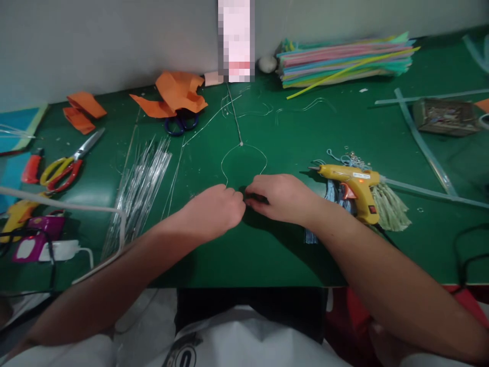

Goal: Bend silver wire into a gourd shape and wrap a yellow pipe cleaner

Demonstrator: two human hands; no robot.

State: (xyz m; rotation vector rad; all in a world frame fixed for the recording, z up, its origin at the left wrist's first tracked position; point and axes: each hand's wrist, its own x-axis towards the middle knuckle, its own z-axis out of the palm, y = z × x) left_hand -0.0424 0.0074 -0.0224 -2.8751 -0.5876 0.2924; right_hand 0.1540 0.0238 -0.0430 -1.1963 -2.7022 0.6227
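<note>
A thin wire (266,157) makes a rounded loop above the green table (237,265), its two ends running down into my hands. At the top of the loop is a small pale knot (241,144), from which a twisted stem leads up toward the wall. My left hand (217,211) is closed, with its fingers pinched on one end of the wire. Close beside it, my right hand (277,199) pinches the other end, thumb against fingers. The fingertips nearly touch, and the wire tips between them are hidden.
Silver wires (143,183) lie left, near scissors (71,163), orange paper (178,94) and a purple power adapter (40,232). At right are a yellow glue gun (355,183), tassels (389,206) and a small box (445,117). Colourful pipe cleaners (344,61) are stacked at the back.
</note>
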